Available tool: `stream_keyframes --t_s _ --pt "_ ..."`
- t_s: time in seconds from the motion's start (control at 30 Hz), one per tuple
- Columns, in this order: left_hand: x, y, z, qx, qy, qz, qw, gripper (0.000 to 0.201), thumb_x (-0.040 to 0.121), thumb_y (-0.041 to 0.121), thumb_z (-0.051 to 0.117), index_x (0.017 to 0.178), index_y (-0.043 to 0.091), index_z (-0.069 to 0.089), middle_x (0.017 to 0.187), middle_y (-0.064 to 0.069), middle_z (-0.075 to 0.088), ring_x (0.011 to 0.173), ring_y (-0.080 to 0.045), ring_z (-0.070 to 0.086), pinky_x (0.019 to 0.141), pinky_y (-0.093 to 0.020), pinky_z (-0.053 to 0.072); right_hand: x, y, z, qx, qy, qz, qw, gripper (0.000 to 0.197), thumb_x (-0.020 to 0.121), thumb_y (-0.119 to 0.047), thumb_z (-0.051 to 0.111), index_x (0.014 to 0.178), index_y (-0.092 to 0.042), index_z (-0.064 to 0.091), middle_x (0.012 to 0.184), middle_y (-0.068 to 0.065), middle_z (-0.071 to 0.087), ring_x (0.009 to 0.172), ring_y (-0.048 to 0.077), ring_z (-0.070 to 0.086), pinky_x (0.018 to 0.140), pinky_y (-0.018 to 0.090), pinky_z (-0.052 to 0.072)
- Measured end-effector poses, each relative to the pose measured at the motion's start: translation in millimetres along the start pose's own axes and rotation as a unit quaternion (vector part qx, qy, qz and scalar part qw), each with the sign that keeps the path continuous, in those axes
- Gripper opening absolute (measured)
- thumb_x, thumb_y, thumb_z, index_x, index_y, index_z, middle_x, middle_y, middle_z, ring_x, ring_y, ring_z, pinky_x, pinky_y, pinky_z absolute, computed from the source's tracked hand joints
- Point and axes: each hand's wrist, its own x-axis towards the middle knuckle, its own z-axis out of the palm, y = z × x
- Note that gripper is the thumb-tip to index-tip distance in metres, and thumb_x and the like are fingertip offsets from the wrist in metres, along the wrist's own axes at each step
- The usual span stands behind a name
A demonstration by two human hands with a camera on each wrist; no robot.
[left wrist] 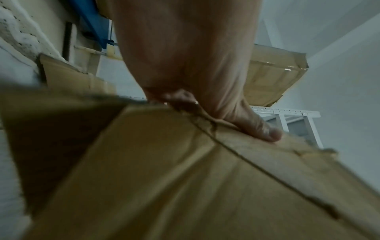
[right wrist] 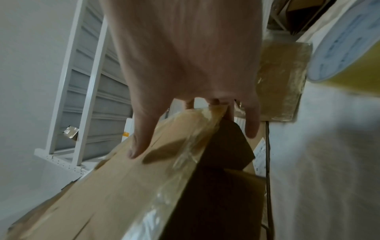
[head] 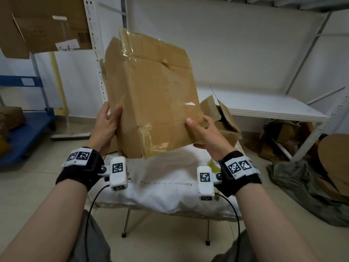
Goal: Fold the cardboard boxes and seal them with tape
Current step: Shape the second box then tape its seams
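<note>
A flattened brown cardboard box (head: 153, 91), creased and streaked with old clear tape, is held up tilted in front of me above a small white-covered table (head: 166, 193). My left hand (head: 108, 120) grips its left edge, thumb on the near face and fingers behind. My right hand (head: 203, 129) grips its lower right corner the same way. In the left wrist view the thumb (left wrist: 265, 131) presses on the cardboard (left wrist: 164, 178). In the right wrist view the thumb (right wrist: 141, 139) lies on the taped face (right wrist: 127, 186). A yellow tape roll (right wrist: 347, 48) sits close by at the right; part of the tape roll (head: 214, 164) shows behind my right wrist.
More crumpled cardboard boxes (head: 222, 120) lie behind the table. White metal shelving (head: 264, 108) fills the right side, with scrap cardboard (head: 287, 140) and a grey cloth (head: 294, 184) on the floor under it. A blue trolley (head: 24, 133) stands at the left, a large box (head: 43, 25) above it.
</note>
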Motion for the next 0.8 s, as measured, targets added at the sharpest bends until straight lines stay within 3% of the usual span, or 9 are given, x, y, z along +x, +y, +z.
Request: stream_keyframes --t_s 0.1,0.2,0.27,0.3,0.4,0.47,0.53,0.63,0.8 --pt "0.9 -0.3 3.2 -0.001 -0.027 0.012 1.0 0.07 0.086 0.054 0.056 0.148 0.031 0.035 0.123 0.003 0.068 0.111 -0.011 0.067 0.084 -0.03 0.055 0.8 0.6 5.2 0.064 0.01 -0.015 0.998 0.072 0.078 -0.035 0.082 0.134 -0.031 0.038 0.126 -0.005 0.054 0.107 0.015 0.063 0.081 0.038 0.061" --pt "4.2 -0.6 1.4 -0.042 -0.019 0.004 0.999 0.049 0.094 0.03 0.067 0.134 0.036 0.039 0.13 -0.012 0.063 0.117 -0.023 0.065 0.099 -0.04 0.052 3.0 3.8 5.5 0.092 0.042 -0.029 0.994 0.069 0.084 -0.022 0.08 0.136 -0.028 0.034 0.122 -0.003 0.059 0.102 0.016 0.067 0.059 0.023 0.058" --pt "5.5 -3.1 2.4 -0.048 -0.041 -0.018 0.998 0.032 0.097 0.028 0.063 0.125 0.031 0.047 0.13 -0.011 0.063 0.118 -0.026 0.064 0.104 -0.046 0.048 5.2 8.1 4.7 0.102 0.036 -0.026 0.994 0.073 0.084 -0.017 0.08 0.14 -0.025 0.033 0.124 0.001 0.062 0.101 0.018 0.069 0.064 0.027 0.06" --pt "5.3 -3.8 3.2 -0.043 -0.061 -0.033 0.997 0.033 0.098 0.039 0.06 0.127 0.028 0.047 0.13 -0.007 0.063 0.118 -0.024 0.063 0.104 -0.047 0.047 5.8 10.0 4.4 0.105 0.025 -0.02 0.994 0.074 0.084 -0.014 0.079 0.142 -0.024 0.034 0.126 0.002 0.062 0.103 0.02 0.069 0.071 0.032 0.061" --pt "1.0 -3.4 6.0 -0.04 -0.116 -0.076 0.99 0.093 0.075 0.08 0.06 0.144 0.023 0.038 0.141 -0.004 0.057 0.126 -0.021 0.059 0.1 -0.042 0.05 6.6 15.3 7.2 0.107 -0.016 -0.003 0.994 0.084 0.079 -0.009 0.08 0.148 -0.02 0.034 0.128 0.004 0.061 0.111 0.025 0.067 0.089 0.041 0.06" --pt "-2.0 -4.6 5.9 -0.087 -0.123 -0.105 0.983 0.112 0.062 0.08 0.072 0.147 0.015 0.036 0.142 -0.009 0.056 0.127 -0.024 0.058 0.098 -0.041 0.053 7.9 18.7 9.8 0.105 -0.032 -0.002 0.994 0.097 0.068 -0.012 0.085 0.151 -0.019 0.034 0.13 0.008 0.061 0.115 0.027 0.066 0.092 0.041 0.059" --pt "-4.9 -4.3 7.7 -0.152 -0.121 -0.124 0.973 0.101 0.072 0.067 0.074 0.148 0.012 0.038 0.142 -0.015 0.056 0.129 -0.03 0.057 0.104 -0.048 0.049 9.1 21.2 13.3 0.111 -0.034 -0.007 0.993 0.103 0.062 -0.015 0.086 0.151 -0.018 0.035 0.131 0.01 0.063 0.115 0.026 0.068 0.097 0.044 0.057" --pt "-8.6 -1.6 13.8 -0.179 -0.098 -0.128 0.971 0.066 0.094 0.059 0.048 0.142 0.014 0.048 0.133 -0.014 0.064 0.123 -0.031 0.061 0.106 -0.054 0.045 10.4 21.9 16.2 0.14 -0.03 -0.021 0.989 0.098 0.065 -0.014 0.085 0.151 -0.013 0.037 0.13 0.011 0.066 0.114 0.024 0.069 0.102 0.047 0.053" --pt "-11.4 0.6 16.3 -0.188 -0.08 -0.124 0.971 0.057 0.1 0.057 0.038 0.138 0.017 0.053 0.129 -0.012 0.066 0.121 -0.029 0.063 0.098 -0.05 0.051 11.9 17.3 14.6 0.183 -0.043 -0.043 0.981 0.063 0.084 -0.015 0.072 0.142 -0.014 0.046 0.132 0.011 0.066 0.119 0.026 0.066 0.106 0.05 0.05"
